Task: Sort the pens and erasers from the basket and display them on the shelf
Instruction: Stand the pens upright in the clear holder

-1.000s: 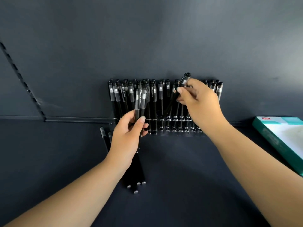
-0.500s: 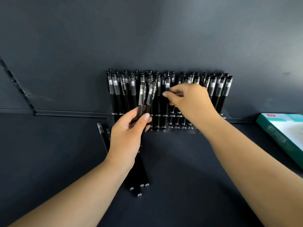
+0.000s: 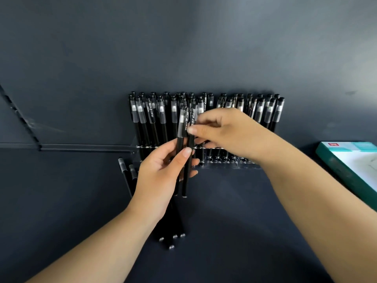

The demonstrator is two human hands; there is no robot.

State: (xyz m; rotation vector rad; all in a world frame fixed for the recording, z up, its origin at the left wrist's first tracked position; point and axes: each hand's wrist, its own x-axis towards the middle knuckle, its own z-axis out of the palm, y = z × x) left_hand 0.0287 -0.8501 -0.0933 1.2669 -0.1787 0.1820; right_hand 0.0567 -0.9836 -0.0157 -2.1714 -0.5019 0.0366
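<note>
The dark shelf (image 3: 234, 231) carries everything, its back edge meeting a dark wall panel. At its right edge lies a teal-and-white box (image 3: 350, 170), partly out of view. Against the middle of the back edge stands a clear pen rack (image 3: 224, 160), packed with upright black pens (image 3: 161, 117); its left and right ends are full, while some front holes toward the right look empty.

The left hand (image 3: 163, 176) is curled around a small bundle of pens (image 3: 181, 139), holding them upright in front of the rack, with further dark pens hanging below the palm. The right hand (image 3: 228, 131) reaches across and pinches one pen (image 3: 191, 127) of that bundle between thumb and forefinger, near its cap.

A second ago the right hand was tilting a single pen into the right half of the rack; half a second ago it was drawing back along the row. It has now come over to the left hand's bundle, which suggests the previous pen is seated and the next is being taken.

Two loose pens (image 3: 127, 174) lie on the shelf just left of the rack. No basket or erasers are visible, so the pen half of the task appears well advanced and the rest cannot be judged.
</note>
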